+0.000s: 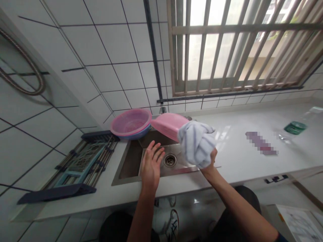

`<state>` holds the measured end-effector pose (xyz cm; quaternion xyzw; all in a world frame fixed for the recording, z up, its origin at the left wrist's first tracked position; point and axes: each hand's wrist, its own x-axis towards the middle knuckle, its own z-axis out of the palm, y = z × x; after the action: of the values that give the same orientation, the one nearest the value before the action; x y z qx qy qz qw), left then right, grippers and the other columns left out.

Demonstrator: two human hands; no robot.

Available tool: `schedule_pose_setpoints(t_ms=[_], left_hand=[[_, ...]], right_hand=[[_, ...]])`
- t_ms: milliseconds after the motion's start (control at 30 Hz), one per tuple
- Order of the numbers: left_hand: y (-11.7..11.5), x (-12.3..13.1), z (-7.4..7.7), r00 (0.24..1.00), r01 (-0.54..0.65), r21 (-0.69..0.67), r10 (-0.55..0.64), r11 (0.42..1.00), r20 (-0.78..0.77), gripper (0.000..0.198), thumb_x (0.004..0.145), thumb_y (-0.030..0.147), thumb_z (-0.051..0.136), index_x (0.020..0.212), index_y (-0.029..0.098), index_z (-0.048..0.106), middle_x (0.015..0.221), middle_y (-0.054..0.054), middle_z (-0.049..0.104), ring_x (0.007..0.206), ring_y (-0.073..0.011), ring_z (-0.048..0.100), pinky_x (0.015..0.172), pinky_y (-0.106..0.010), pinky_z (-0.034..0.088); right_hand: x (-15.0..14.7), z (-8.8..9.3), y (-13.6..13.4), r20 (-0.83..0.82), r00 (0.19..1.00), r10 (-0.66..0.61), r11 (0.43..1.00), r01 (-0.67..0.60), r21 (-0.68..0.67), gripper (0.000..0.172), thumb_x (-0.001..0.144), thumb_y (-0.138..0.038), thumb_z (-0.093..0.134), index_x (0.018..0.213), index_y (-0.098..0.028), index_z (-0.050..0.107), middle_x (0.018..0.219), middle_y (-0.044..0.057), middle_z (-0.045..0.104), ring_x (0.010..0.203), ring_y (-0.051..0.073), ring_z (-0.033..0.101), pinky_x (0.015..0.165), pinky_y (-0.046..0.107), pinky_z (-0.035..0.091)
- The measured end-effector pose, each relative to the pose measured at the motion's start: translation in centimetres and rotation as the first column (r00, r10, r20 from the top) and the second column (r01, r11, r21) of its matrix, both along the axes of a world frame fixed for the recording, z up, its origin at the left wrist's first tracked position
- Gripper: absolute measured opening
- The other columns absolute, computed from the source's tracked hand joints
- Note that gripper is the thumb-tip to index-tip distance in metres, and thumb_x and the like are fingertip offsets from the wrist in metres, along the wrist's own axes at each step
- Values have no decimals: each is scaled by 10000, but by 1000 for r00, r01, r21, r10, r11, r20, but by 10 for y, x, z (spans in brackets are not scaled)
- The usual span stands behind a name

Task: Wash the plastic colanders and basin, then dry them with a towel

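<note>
Over the left part of the metal sink [128,161], my left hand [151,163] is raised with its fingers apart and nothing in it. A bunched white cloth with grey stripes [196,143] is gripped in my right hand [211,161], above the sink's right side; the cloth hides most of the fingers. Just behind the cloth, a pink basin [169,123] is tilted over the back of the sink. Whether cloth and basin touch is unclear. Another pink basin [131,122] rests in a blue one [137,135] at the sink's back left corner.
Left of the sink lies a dark rack [58,193] with metal rods and a light blue frame [83,163]. On the white counter [234,134] at right are a blurred-out purple item [261,143] and a clear bottle [294,127] with a green label. A barred window [227,50] is behind.
</note>
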<state>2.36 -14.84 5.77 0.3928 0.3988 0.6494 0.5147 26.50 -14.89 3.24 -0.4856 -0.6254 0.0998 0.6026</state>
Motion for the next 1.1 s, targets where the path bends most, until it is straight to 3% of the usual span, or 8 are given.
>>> schedule_pose_setpoints(t_ms=[100, 233, 400, 500, 667, 800, 1000, 1100], left_hand=[[-10, 11, 27, 989, 149, 13, -149, 989, -9, 830, 999, 843, 313, 1463, 239, 644, 1443, -174, 688, 1318, -359, 685, 1087, -551, 586], [-10, 7, 40, 975, 219, -87, -221, 972, -10, 688, 998, 736, 510, 1387, 202, 702, 1295, -155, 771, 1313, -383, 689, 1100, -564, 584], [-2, -19, 17, 930, 363, -202, -342, 910, 131, 496, 950, 449, 706, 1356, 164, 718, 1291, -177, 776, 1329, -398, 682, 1141, -610, 551], [7, -29, -7, 920, 378, -187, -344, 907, 191, 490, 930, 374, 740, 1374, 171, 703, 1354, -177, 753, 1371, -376, 656, 1179, -597, 521], [36, -28, -49, 948, 293, -171, -262, 941, 182, 575, 895, 674, 734, 1250, 223, 758, 1320, -173, 767, 1423, -391, 606, 1178, -614, 511], [57, -14, -67, 951, 280, -180, -247, 943, 184, 714, 817, 872, 669, 1182, 268, 772, 1296, -159, 775, 1418, -398, 605, 1126, -629, 532], [66, 18, -75, 909, -22, -477, 217, 878, 356, 390, 1003, 544, 670, 1169, 203, 757, 1274, -131, 782, 1284, -291, 700, 1034, -414, 602], [65, 22, -79, 863, -7, -492, 254, 871, 437, 357, 1030, 508, 638, 1201, 217, 756, 1193, -102, 804, 1190, -274, 736, 974, -378, 621]], right_hand=[[-31, 1, -30, 117, 989, -86, 970, 57, 238, 173, 943, -235, 617, 1049, -305, 734, 997, 103, 726, 931, 327, 714, 825, 523, 634], [-55, 3, -56, 304, 952, 41, 970, -112, 218, 229, 974, -206, 606, 1085, -348, 746, 959, 80, 730, 869, 298, 700, 760, 467, 622], [-25, 26, -61, 186, 897, 402, 910, -413, 24, 193, 974, -214, 630, 1089, -318, 744, 1018, 38, 748, 910, 241, 727, 778, 355, 623], [14, 45, -38, 67, 967, 247, 969, -248, 14, 184, 941, -227, 597, 1026, -284, 750, 992, 35, 755, 901, 240, 729, 791, 336, 616], [66, 68, 44, 37, 999, -38, 997, 35, 76, 277, 753, -298, 631, 995, -211, 732, 946, 84, 785, 889, 302, 721, 811, 376, 588], [61, 73, 96, 232, 970, -69, 996, 79, -37, 250, 754, -251, 612, 958, -207, 750, 930, 94, 798, 867, 299, 720, 771, 337, 537], [2, 75, 89, 518, 855, 11, 947, 157, -279, 287, 964, -249, 544, 1170, -228, 743, 1155, 125, 758, 979, 272, 703, 836, 311, 497], [-24, 76, 68, 609, 791, 63, 928, 178, -328, 330, 986, -254, 544, 1272, -244, 709, 1267, 140, 711, 1041, 281, 687, 852, 328, 498]])
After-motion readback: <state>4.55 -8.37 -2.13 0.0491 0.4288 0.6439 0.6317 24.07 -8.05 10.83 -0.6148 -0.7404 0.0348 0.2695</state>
